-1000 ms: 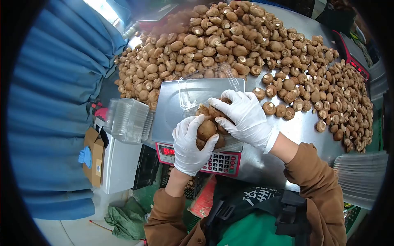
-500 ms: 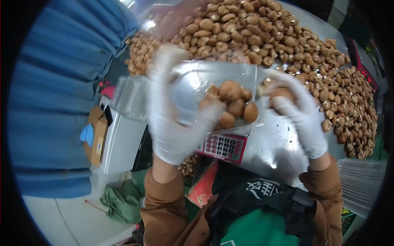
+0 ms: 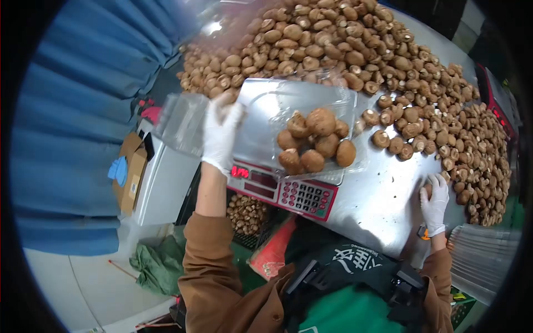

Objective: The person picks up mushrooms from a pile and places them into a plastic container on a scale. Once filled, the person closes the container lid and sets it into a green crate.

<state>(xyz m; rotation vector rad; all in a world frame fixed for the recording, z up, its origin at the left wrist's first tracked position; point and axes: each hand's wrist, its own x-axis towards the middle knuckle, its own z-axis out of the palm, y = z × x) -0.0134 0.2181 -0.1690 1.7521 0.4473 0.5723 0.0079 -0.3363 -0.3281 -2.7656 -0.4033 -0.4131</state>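
Observation:
A clear plastic tray [image 3: 358, 161] holding several brown mushrooms [image 3: 327, 145] rests on the metal plate [image 3: 252, 139] of a weighing scale. My left hand [image 3: 219, 139], in a white glove, is at the plate's left edge; its fingers are curled round a mushroom [image 3: 224, 100], partly hidden. On the right, near the table's front edge, my gloved right hand [image 3: 436, 202] has its fingers closed about a mushroom [image 3: 428, 190]. The scale's red-framed keypad [image 3: 304, 198] and lit display [image 3: 240, 172] face me.
A large heap of mushrooms [image 3: 333, 44] covers the back and right of the metal table [image 3: 369, 194]. Stacked clear trays [image 3: 183, 125] stand left, and more clear plastic trays [image 3: 480, 258] lie right. A second scale [image 3: 497, 105] is far right. Mushrooms fill a crate [image 3: 247, 213] below.
My left hand has drawn back from over the tray, leftward. My right hand has moved from beside the tray down and right to the table's front. The tray's mushrooms are now fully visible.

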